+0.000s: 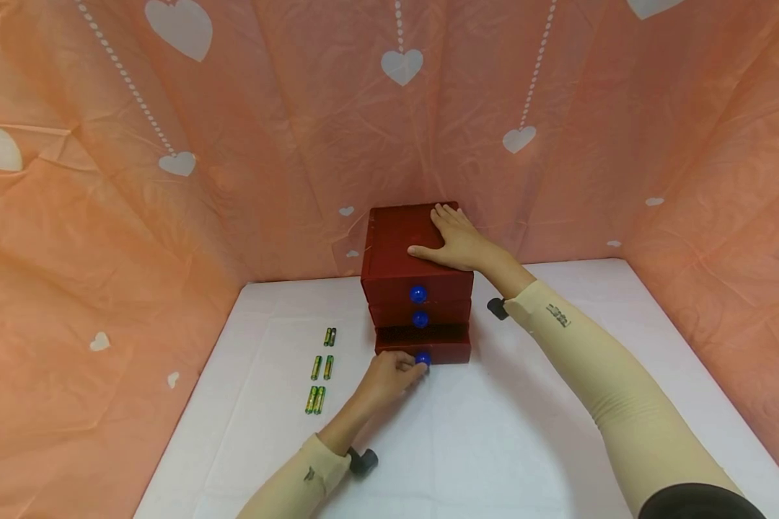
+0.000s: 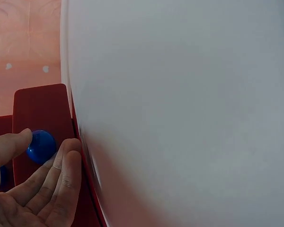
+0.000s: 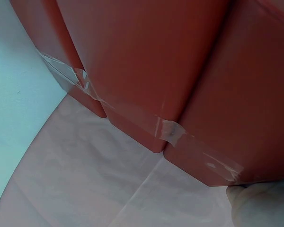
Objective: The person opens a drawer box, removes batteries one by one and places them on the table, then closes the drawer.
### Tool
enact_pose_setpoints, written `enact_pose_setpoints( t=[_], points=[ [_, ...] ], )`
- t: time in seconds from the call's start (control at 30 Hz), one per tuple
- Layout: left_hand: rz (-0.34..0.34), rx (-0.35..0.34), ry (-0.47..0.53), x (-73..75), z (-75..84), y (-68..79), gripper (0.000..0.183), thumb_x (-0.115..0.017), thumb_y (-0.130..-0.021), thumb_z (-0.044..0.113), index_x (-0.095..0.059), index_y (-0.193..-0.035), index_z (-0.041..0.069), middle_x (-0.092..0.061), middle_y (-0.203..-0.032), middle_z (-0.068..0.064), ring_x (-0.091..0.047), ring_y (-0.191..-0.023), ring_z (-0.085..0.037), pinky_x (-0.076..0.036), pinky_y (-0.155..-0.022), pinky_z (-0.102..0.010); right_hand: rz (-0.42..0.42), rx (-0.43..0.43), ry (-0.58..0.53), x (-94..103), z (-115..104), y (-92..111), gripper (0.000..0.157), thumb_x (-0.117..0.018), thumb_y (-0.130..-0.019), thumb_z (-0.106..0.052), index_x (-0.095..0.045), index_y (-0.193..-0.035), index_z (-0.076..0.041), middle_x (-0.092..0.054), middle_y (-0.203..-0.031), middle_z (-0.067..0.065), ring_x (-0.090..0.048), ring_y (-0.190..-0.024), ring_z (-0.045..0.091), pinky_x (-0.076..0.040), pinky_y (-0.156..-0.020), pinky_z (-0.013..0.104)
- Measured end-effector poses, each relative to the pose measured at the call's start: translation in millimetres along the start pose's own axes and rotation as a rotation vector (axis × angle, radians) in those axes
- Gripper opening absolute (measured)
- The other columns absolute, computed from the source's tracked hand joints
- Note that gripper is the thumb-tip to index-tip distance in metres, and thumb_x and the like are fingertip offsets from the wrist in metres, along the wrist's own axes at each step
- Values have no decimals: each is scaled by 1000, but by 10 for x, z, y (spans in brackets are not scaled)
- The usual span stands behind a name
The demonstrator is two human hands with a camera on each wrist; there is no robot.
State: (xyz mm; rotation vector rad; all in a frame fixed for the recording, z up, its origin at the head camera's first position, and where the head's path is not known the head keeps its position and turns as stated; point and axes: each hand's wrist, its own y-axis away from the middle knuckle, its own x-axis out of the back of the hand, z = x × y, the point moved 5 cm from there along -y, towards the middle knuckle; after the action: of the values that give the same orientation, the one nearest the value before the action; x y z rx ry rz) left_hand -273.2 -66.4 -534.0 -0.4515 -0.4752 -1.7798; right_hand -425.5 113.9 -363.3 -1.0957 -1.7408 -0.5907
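Note:
A dark red drawer box (image 1: pixel 405 238) with three drawers stands at the back of the table. Its bottom drawer (image 1: pixel 451 352) sticks out toward me, partly open. My left hand (image 1: pixel 386 378) pinches the round blue knob (image 1: pixel 423 358) of that drawer; in the left wrist view the thumb and fingers lie on either side of the knob (image 2: pixel 41 147). The right hand (image 1: pixel 459 241) rests with spread fingers on top of the box, at its right side. In the right wrist view the box's red side (image 3: pixel 142 61) shows strips of clear tape.
Left of the box, several green and yellow batteries (image 1: pixel 316 367) lie in pairs on the white table (image 1: pixel 506 432). Two more blue knobs (image 1: pixel 418 294) mark the upper drawers, which look closed. Orange cloth (image 1: pixel 298 144) with white hearts walls the back and sides.

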Motion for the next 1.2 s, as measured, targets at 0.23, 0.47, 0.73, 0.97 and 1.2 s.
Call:
enact_pose_setpoints(
  t=[0.23, 0.47, 0.73, 0.97, 1.2],
  points=[
    [-1, 36, 21, 28, -17, -81, 32, -73, -104, 34, -78, -111, 3, -78, -90, -4, -70, -80, -19, -60, -68, -31, 0, -3, 2, -3, -2, -2, 108, -58, -101, -67, -13, -168, 4, -5, -178, 23, 3, -166, 35, 7, -133, 45],
    [8, -5, 18, 59, -9, -150, 30, -74, -104, 32, -78, -106, 2, -78, -89, -8, -68, -76, -19, -58, -65, -29, -2, -5, 9, -9, 5, -7, 107, -57, -101, -68, -14, -169, 4, -5, -178, 23, 3, -166, 35, 6, -133, 46],
    [18, 7, 16, 62, 10, -217, 30, -73, -104, 32, -78, -106, 3, -77, -88, -8, -68, -76, -17, -58, -64, -27, -3, -2, 7, -12, 13, -5, 109, -58, -101, -68, -13, -169, 4, -4, -178, 22, 4, -166, 35, 7, -133, 45],
    [30, 2, 16, 55, 20, -282, 30, -74, -104, 30, -78, -105, 0, -77, -87, -8, -69, -76, -18, -57, -63, -27, -10, -8, 20, -8, 16, -6, 108, -57, -101, -68, -13, -169, 4, -4, -178, 22, 4, -166, 35, 6, -133, 45],
    [37, 8, 10, 59, 21, -326, 29, -74, -103, 31, -79, -102, 2, -77, -84, -6, -69, -75, -19, -57, -63, -27, -12, -6, 23, -8, 10, -6, 108, -56, -101, -68, -13, -169, 4, -4, -178, 23, 3, -166, 36, 6, -133, 46]
  ],
)
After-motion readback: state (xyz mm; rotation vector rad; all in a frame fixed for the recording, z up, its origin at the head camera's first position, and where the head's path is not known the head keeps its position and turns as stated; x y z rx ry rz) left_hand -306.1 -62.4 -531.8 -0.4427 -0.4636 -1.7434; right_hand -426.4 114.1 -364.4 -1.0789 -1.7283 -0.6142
